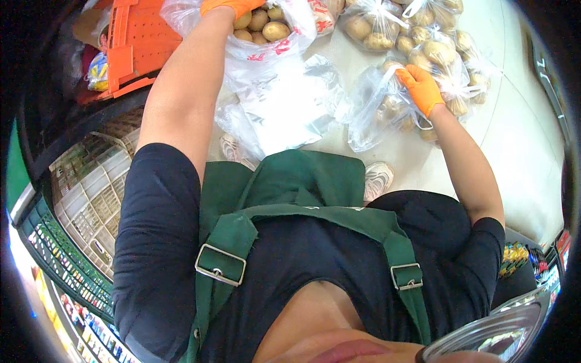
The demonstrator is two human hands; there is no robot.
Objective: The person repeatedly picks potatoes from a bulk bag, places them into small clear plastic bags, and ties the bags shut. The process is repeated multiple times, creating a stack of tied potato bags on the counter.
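Observation:
My left hand [231, 6], in an orange glove, reaches to the top edge of the view, over a large open plastic sack [290, 45] of loose potatoes [276, 31]. Its fingers are cut off by the edge, so their grip does not show. At the right, my right hand [422, 88], also orange-gloved, is closed on the upper part of a clear plastic bag [366, 112]. Potatoes show dimly through that bag. Behind and beside it lie several knotted clear bags of potatoes [440, 53].
A shiny whitish sheet [290, 100] lies on the pale floor [514, 127] before my shoes [379, 176]. On the left are an orange crate [142, 48], a cream crate [91, 199] and a green basket [63, 254]. Black shelving edges the far right.

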